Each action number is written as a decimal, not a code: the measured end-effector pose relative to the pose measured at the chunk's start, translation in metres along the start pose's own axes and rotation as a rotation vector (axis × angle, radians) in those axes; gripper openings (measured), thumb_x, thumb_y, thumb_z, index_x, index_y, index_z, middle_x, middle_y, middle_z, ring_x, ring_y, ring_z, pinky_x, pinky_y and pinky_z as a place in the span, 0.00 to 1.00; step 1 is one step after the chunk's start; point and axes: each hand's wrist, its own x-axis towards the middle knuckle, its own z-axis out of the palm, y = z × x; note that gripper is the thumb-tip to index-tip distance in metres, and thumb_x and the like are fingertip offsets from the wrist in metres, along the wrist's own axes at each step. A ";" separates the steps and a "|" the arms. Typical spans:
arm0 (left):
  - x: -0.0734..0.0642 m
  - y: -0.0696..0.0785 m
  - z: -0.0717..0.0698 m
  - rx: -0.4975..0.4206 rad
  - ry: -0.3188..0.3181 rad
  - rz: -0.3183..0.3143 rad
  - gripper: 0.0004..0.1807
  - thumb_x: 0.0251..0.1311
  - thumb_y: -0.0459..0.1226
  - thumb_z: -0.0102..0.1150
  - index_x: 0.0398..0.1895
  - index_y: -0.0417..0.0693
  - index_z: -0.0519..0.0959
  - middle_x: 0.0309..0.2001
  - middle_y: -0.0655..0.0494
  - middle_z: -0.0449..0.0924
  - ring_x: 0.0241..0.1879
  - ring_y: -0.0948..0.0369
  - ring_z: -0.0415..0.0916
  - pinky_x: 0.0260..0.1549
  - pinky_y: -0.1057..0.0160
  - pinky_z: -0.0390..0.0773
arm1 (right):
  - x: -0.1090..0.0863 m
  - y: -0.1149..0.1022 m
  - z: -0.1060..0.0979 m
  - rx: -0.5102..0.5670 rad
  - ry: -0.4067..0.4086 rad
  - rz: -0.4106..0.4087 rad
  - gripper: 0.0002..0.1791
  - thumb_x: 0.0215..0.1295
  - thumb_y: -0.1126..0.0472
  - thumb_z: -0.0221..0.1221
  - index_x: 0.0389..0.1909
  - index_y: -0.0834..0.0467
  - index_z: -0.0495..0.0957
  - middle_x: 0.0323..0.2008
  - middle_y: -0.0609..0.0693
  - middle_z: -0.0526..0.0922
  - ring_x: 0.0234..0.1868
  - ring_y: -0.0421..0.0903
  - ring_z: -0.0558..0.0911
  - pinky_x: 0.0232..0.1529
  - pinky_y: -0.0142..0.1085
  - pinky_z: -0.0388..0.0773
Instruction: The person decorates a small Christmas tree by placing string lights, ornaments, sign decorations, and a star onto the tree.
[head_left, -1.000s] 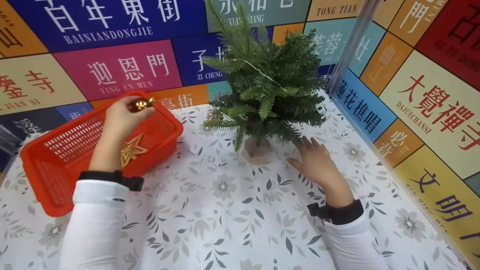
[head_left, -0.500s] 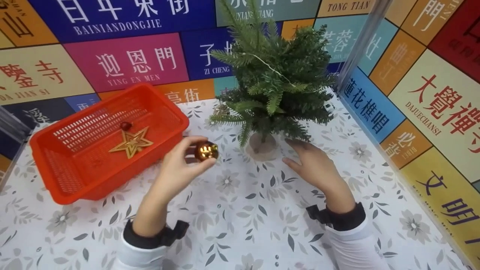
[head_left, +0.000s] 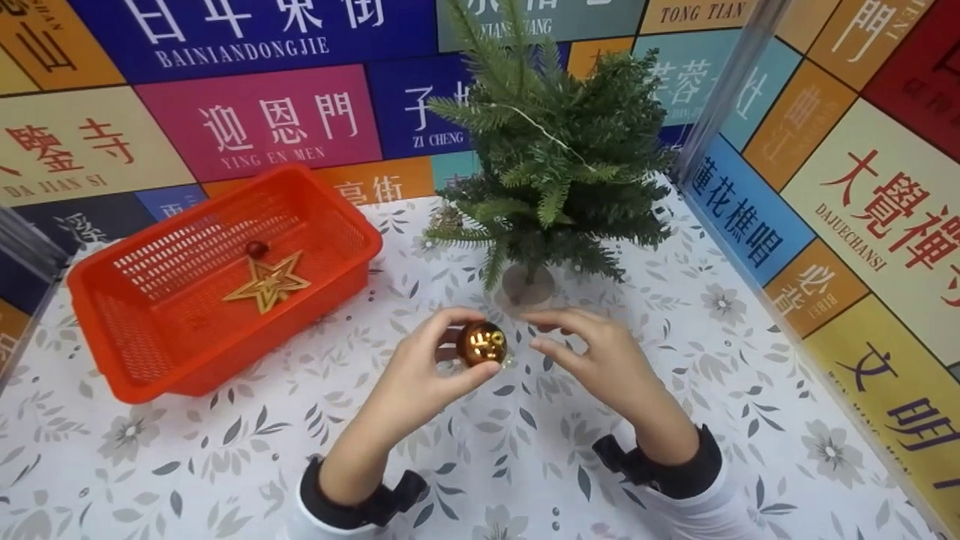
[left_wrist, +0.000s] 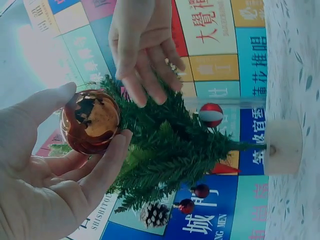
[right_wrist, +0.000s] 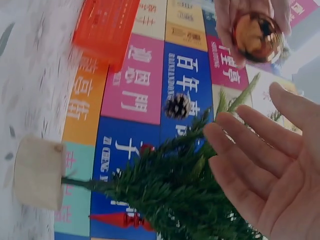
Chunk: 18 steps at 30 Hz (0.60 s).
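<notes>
My left hand (head_left: 424, 375) pinches a shiny gold Christmas ball (head_left: 481, 343) between thumb and fingertips, over the table in front of the tree. In the left wrist view the ball (left_wrist: 91, 121) shows a mirror-like surface. My right hand (head_left: 604, 367) is just right of the ball, fingers apart and relaxed, holding nothing; the right wrist view shows its bare palm (right_wrist: 280, 175). Behind both hands stands a small green Christmas tree (head_left: 555, 157) on a round wooden base (head_left: 528, 286). A pine cone (left_wrist: 155, 214) and red ornaments (left_wrist: 201, 191) hang on its branches.
At the left is a red plastic basket (head_left: 225, 375) holding a gold star (head_left: 270, 282) and a small dark red ball (head_left: 256, 248). Panels with printed lettering (head_left: 292, 124) close off the back and right side. A floral cloth (head_left: 300, 465) covers the table.
My left hand has lifted the gold ball out from over the basket and carried it right, in front of the tree. My right hand has drawn back from the branches towards the ball.
</notes>
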 end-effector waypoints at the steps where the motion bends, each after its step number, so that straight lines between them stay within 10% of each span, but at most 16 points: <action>1: 0.000 0.000 0.001 -0.008 0.002 0.004 0.28 0.53 0.38 0.71 0.57 0.42 0.72 0.54 0.49 0.77 0.51 0.56 0.78 0.49 0.67 0.80 | -0.001 -0.002 0.001 0.027 0.026 -0.033 0.15 0.59 0.60 0.65 0.48 0.55 0.83 0.47 0.46 0.86 0.46 0.45 0.84 0.49 0.40 0.81; 7: -0.003 0.001 0.004 -0.046 0.022 -0.010 0.28 0.53 0.38 0.71 0.57 0.43 0.73 0.55 0.49 0.77 0.52 0.56 0.78 0.50 0.66 0.80 | -0.007 -0.008 0.006 0.156 0.118 -0.171 0.17 0.49 0.68 0.70 0.43 0.60 0.84 0.42 0.51 0.87 0.42 0.44 0.84 0.40 0.31 0.81; 18: -0.005 -0.002 0.015 0.015 0.028 0.054 0.30 0.50 0.35 0.72 0.56 0.43 0.72 0.54 0.50 0.76 0.54 0.57 0.76 0.53 0.67 0.78 | -0.008 -0.018 0.014 0.260 0.113 -0.030 0.07 0.52 0.66 0.69 0.33 0.56 0.84 0.36 0.46 0.87 0.39 0.38 0.83 0.40 0.34 0.80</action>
